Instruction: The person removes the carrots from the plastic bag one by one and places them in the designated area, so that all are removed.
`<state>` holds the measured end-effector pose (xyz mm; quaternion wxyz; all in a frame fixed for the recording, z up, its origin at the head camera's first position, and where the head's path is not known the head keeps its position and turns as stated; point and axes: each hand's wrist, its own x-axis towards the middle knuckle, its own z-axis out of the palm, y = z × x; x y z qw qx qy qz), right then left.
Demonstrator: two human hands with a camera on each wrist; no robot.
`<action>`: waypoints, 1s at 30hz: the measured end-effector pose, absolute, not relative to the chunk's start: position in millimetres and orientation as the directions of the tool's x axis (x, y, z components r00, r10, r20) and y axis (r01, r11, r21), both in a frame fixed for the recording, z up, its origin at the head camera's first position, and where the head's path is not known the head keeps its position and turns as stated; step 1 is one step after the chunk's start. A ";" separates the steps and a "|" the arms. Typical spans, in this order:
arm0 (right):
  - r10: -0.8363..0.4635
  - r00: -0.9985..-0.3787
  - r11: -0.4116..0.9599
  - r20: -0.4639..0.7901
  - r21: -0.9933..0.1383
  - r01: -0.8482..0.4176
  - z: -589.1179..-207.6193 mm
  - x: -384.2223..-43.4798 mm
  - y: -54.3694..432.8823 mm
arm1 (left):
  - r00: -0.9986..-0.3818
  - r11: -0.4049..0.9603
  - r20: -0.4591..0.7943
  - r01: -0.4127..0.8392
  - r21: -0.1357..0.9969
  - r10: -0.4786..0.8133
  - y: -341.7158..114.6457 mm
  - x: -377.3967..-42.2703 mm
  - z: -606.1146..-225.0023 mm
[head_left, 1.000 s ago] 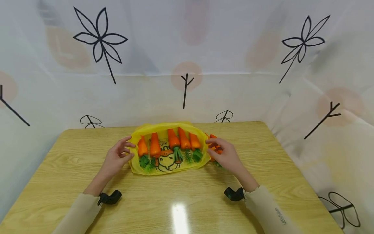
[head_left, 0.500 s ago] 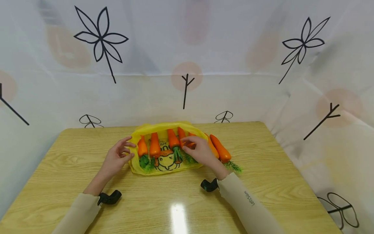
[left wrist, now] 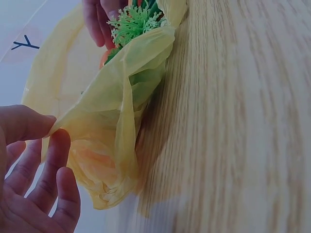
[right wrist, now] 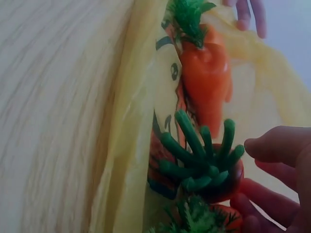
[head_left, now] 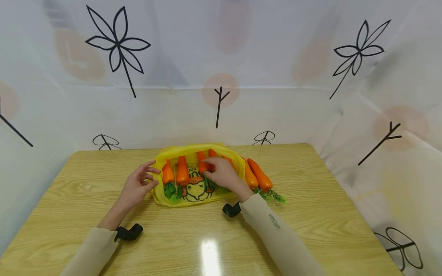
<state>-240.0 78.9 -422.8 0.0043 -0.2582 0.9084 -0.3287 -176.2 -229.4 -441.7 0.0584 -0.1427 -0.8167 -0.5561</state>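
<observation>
A yellow plastic bag lies with its mouth spread wide, showing several orange carrots with green tops and a cartoon print. At its left edge my left hand pinches the thin rim between thumb and index finger, plain in the left wrist view. My right hand reaches over the bag, thumb and fingers parted around the middle carrot. In the right wrist view, the thumb sits beside that carrot's thick green stalks, fingertips near its other side. Carrots farther right are partly hidden beneath the hand.
Two more carrots with feathery greens lie on the wooden table, just outside the bag's right edge. A white cloth backdrop with plant drawings stands behind and at the sides. Black wrist-camera mounts project from both wrists.
My right hand has moved left from the bag's right edge to the middle carrot, uncovering the two carrots outside. The left hand has stayed at the rim.
</observation>
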 end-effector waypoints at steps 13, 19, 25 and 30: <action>-0.464 -0.876 0.738 0.131 -0.490 -0.464 -428.2 -230.5 65.1 | -0.954 0.346 0.250 0.295 0.891 0.168 -230.4 -176.5 -442.5; -0.472 -0.875 0.775 0.109 -0.421 -0.471 -427.4 -225.4 60.4 | -0.953 0.339 0.254 0.297 0.892 0.167 -230.3 -175.9 -442.6; -0.501 -0.861 0.793 0.086 -0.353 -0.497 -425.4 -223.0 59.3 | -0.955 0.348 0.247 0.291 0.891 0.166 -230.0 -176.5 -443.4; -0.505 -0.860 0.796 0.073 -0.346 -0.497 -425.2 -224.6 60.4 | -0.955 0.352 0.246 0.289 0.890 0.162 -229.9 -178.1 -444.5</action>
